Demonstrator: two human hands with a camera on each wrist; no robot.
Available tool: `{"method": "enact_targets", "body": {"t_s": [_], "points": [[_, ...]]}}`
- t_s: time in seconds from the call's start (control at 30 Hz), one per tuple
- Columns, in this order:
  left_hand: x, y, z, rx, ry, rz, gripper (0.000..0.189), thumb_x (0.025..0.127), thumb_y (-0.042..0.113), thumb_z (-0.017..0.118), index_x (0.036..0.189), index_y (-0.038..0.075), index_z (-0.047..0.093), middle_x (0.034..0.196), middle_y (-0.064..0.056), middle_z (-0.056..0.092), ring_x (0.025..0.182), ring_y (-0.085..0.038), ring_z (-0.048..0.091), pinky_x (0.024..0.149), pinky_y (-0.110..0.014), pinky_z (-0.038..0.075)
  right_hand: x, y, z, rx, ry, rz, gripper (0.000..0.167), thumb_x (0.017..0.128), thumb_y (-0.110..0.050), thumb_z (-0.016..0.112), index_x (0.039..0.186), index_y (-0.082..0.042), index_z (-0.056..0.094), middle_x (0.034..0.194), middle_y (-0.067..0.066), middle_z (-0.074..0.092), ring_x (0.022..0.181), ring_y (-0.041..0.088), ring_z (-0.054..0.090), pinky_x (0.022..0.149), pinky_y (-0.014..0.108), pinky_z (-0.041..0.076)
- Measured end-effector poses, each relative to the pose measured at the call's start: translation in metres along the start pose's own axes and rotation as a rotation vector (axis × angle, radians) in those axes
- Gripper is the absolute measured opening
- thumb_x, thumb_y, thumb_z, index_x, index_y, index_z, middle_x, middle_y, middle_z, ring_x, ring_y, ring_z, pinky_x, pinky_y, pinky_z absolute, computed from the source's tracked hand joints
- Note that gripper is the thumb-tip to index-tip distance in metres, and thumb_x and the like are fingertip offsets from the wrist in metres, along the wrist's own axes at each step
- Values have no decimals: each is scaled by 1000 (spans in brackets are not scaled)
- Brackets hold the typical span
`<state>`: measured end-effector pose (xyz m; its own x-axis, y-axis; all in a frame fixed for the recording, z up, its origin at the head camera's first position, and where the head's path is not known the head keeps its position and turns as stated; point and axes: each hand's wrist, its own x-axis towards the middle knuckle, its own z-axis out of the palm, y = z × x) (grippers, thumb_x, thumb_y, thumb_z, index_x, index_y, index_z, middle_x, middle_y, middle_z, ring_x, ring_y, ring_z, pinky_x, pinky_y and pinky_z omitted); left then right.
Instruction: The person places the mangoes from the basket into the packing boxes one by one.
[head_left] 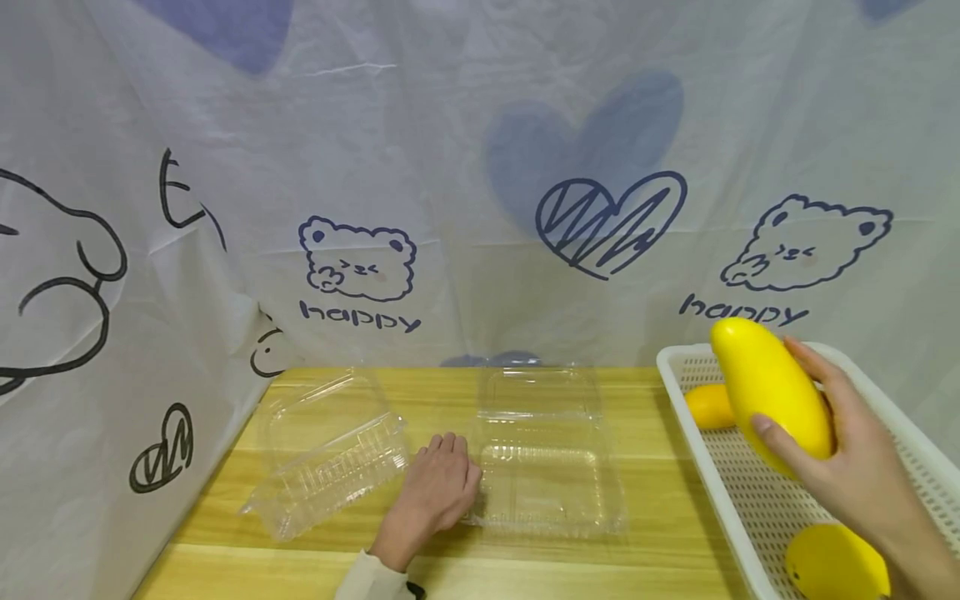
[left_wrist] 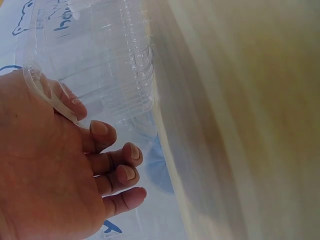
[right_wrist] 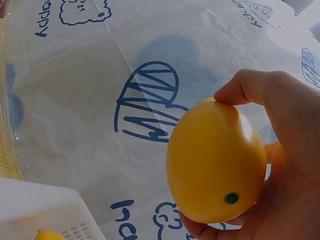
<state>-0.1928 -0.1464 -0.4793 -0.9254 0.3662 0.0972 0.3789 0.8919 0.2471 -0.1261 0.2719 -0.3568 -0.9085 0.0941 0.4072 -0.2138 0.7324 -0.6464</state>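
Note:
In the head view my right hand [head_left: 855, 442] grips a smooth yellow mango [head_left: 768, 392] above the white basket, thumb on its near side. Seen from the right wrist, a small green dot marks one end of the mango [right_wrist: 215, 165]. My left hand [head_left: 438, 483] is at the left edge of an opened clear plastic box [head_left: 540, 487] on the table. From the left wrist, the box's rim [left_wrist: 50, 97] runs between the thumb [left_wrist: 72, 105] and the index finger, the thumb showing through the plastic. The other fingers are loosely bent beside it.
A white perforated basket [head_left: 708, 492] at the right holds an orange-yellow fruit [head_left: 708, 407] and a larger yellow fruit [head_left: 836, 562]. Another opened clear plastic box [head_left: 330, 467] lies left of my left hand. A printed cloth [head_left: 465, 167] hangs behind the wooden table [head_left: 660, 533].

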Motion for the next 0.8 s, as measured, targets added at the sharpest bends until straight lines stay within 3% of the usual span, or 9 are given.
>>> {"method": "enact_targets", "body": {"t_s": [0.07,0.17,0.33,0.47,0.67,0.8], "points": [[0,0,0,-5,-6,-2,20,102,17,38,85,8,43,83,-6,41,79,-22,39,72,-37,38,-1,-1,1,7,7,-20,89,92,-18,77,163,-30,24,159,16,37,101,0,41,69,13,39],[0,0,0,-14,-14,-2,20,102,17,37,85,8,43,83,-6,40,78,-22,38,72,-37,37,-2,-3,2,10,11,-42,90,91,-16,77,163,-30,26,158,17,38,100,-2,40,68,13,40],[0,0,0,-23,-19,0,21,102,17,37,84,8,43,82,-6,40,78,-22,38,71,-36,36,-3,-9,6,8,5,-69,91,90,-16,79,163,-29,27,155,19,41,100,1,41,67,15,42],[0,-1,0,-26,-21,-2,21,102,17,37,84,8,43,83,-6,41,79,-23,38,71,-37,36,-3,-14,11,14,-9,-93,92,88,-16,81,162,-29,28,155,19,43,106,13,46,71,13,40],[0,-1,0,-22,-25,3,20,102,17,37,84,8,43,83,-6,41,79,-22,39,71,-37,36,-5,-19,19,34,-27,-125,94,86,-16,83,162,-31,29,153,17,46,106,7,47,72,14,43],[0,-1,0,-21,-21,4,20,102,17,38,85,8,43,83,-6,41,79,-23,39,72,-37,37,-5,-24,24,48,-52,-129,95,87,-18,83,163,-31,27,154,18,45,112,25,54,75,12,43]]}}
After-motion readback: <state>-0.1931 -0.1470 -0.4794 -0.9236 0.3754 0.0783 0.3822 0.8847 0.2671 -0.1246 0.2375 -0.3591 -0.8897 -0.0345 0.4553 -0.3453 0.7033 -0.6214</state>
